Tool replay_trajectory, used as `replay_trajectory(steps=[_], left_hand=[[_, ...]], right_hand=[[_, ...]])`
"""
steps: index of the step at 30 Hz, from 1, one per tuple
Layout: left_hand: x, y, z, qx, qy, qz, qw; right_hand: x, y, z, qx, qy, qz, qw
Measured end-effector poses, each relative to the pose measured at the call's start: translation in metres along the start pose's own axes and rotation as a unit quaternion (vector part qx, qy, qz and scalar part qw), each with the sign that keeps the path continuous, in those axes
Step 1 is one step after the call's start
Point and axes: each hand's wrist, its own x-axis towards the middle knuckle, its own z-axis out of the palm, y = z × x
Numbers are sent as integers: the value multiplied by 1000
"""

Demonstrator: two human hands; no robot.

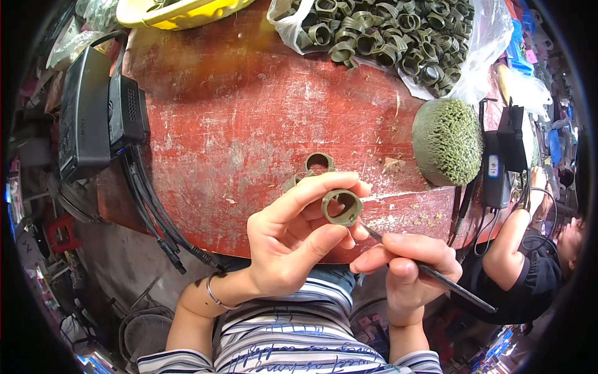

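Red desk [218, 134], paint worn and scratched, fills mid-frame. Lower center: left hand [281, 250] pinches a green ring [341, 220] between thumb and fingers; right hand [416, 265] pinches a slim dark tool [458, 289], tip near ring. Upper right: plastic bag [490, 37] heaped with similar rings [398, 34], rough-topped green block [450, 143] below. Upper left: yellow basin [187, 15]. Cluttered room around; person in black [522, 274] at right.

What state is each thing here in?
Left hand: gripping green ring.
Green ring: held, hole showing.
Right hand: gripping dark tool.
Dark tool: slanted, tip near green ring.
Plastic bag: open, heaped with rings.
Loose ring: lying beyond left hand.
Red table: scratched, worn.
Black cables: ends hanging past table edge.
Green block: face rough, pitted.
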Motion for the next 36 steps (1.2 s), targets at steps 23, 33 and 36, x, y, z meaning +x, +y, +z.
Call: replay_trajectory(steps=[23,33,36], left_hand=[[3,2,-4,-17,-17,-38,999],[3,2,-3,-21,-18,-39,999],[3,2,-5,-13,-23,-37,999]], right_hand=[[3,7,7,-60,2,-69,996],[2,9,3,-82,25,-97,992],[-1,8,5,-96,6,-87,992]])
